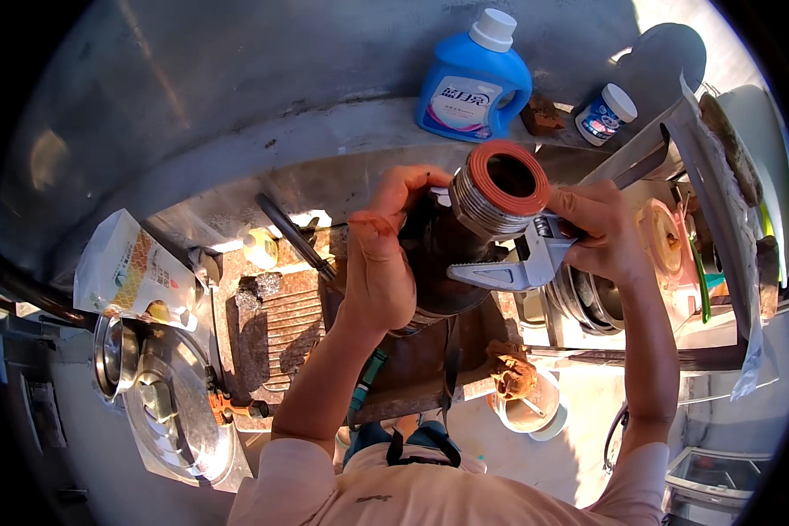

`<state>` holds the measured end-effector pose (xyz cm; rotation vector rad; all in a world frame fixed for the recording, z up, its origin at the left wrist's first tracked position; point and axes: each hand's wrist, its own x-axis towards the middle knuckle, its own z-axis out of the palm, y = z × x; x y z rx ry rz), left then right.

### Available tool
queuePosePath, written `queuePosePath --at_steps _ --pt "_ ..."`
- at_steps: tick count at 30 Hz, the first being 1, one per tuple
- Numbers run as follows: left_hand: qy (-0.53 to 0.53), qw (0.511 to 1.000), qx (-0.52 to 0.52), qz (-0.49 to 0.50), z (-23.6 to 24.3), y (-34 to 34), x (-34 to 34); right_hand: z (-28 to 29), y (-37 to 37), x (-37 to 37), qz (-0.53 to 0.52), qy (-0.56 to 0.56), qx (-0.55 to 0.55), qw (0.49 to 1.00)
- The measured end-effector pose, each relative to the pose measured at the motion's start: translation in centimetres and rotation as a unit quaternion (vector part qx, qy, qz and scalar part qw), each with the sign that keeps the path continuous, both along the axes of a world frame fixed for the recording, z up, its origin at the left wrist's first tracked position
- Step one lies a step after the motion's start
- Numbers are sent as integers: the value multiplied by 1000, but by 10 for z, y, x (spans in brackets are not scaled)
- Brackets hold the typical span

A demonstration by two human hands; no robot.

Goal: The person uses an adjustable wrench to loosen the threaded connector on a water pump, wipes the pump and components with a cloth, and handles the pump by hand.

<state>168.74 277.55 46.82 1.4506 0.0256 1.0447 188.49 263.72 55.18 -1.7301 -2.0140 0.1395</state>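
A dark cylindrical fitting (443, 250) stands upright over the sink (412, 403), in the middle of the view. At its top is a silver threaded neck (475, 209), capped by a reddish-brown ring gasket (542, 186) around a dark hole. My left hand (379, 267) grips the fitting from its left side, fingers partly hidden behind it. In my right hand (600, 230) is a silver adjustable wrench (504, 273); its jaws lie against or just in front of the fitting, below the threads. Whether the jaws clamp it, I cannot tell.
A blue detergent jug (473, 83) and small white-lidded tub (607, 114) stand on the back ledge. At left are a faucet (294, 232), a white bag (136, 272) and a steel lid (184, 403). Bowls (587, 298) crowd the right; a bucket (530, 408) sits below.
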Motion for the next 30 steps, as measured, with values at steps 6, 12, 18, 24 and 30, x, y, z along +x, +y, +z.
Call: queuePosePath --at_steps 6,12,18,24,30 --pt "10 999 -36 5 -5 9 -8 -44 -34 -2 -205 253 124 937" --pt "-22 1000 -12 -12 -11 12 2 -96 -43 -81 -250 586 183 749" --pt "-18 1000 11 17 -12 19 2 -78 -2 -117 -163 629 214 730" --pt "-44 998 -34 -6 -5 16 4 -79 9 -118 -120 628 214 738" --pt "-16 995 -66 -78 -4 29 -8 -78 13 -136 -144 601 238 749"
